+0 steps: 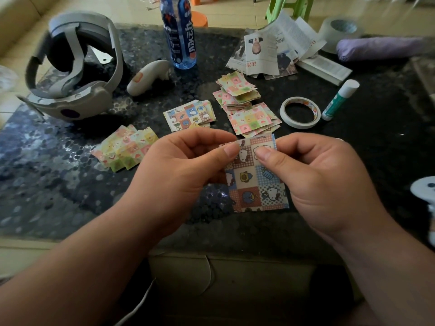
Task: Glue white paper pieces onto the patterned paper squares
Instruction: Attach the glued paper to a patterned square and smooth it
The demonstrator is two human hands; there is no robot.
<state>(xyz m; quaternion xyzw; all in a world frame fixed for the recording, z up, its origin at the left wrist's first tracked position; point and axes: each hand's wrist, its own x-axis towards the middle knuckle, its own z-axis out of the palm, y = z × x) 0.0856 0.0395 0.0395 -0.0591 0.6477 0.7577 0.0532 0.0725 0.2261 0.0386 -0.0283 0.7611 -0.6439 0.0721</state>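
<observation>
While we are holding one patterned square [254, 184] above the near edge of the dark table [70, 184], our left hand [179, 165] and right hand [317, 180] are each pinching its top edge between thumb and forefinger. It is showing a checked grid of pink and blue panels with cartoon cats and birds. Beyond it, three heaps of squares are lying: the yellow-green heap [124, 149] at ten o'clock, the blue heap [188, 114] at eleven, the pink heap [247, 109] at twelve. At one o'clock, one tape ring [300, 112] and one glue stick [339, 100] are lying just beside each other. One bottle [180, 34] is standing farthest away, at eleven.
</observation>
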